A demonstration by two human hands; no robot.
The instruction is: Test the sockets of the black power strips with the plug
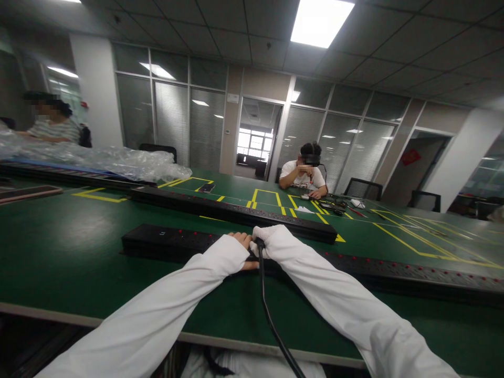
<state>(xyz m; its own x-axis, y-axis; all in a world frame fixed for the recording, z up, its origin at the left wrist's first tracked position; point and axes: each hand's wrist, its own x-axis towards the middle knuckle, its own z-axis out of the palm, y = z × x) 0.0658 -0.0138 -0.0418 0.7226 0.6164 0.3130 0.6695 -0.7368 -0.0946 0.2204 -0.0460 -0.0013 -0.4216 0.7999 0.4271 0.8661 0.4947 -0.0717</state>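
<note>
A long black power strip (157, 240) with small red switches lies across the green table in front of me. My left hand (242, 241), bare below a white sleeve, is closed around the strip, fingers on top and the thumb side low on its near face. Right beside it, my right hand (268, 235) wears a white glove and grips the black plug (260, 243) at the strip's top. From that plug a thick black power cord (268, 310) hangs down over the table edge towards me. Whether the plug is seated in a socket is hidden by the glove.
Behind lies a second black power strip (236, 211). Clear plastic wrap (129, 160) covers things at the left, near a phone (207, 187). Yellow tape (268, 190) marks the green table (71, 262). One person (305, 173) sits opposite beside cables (334, 206); another (51, 123) sits far left.
</note>
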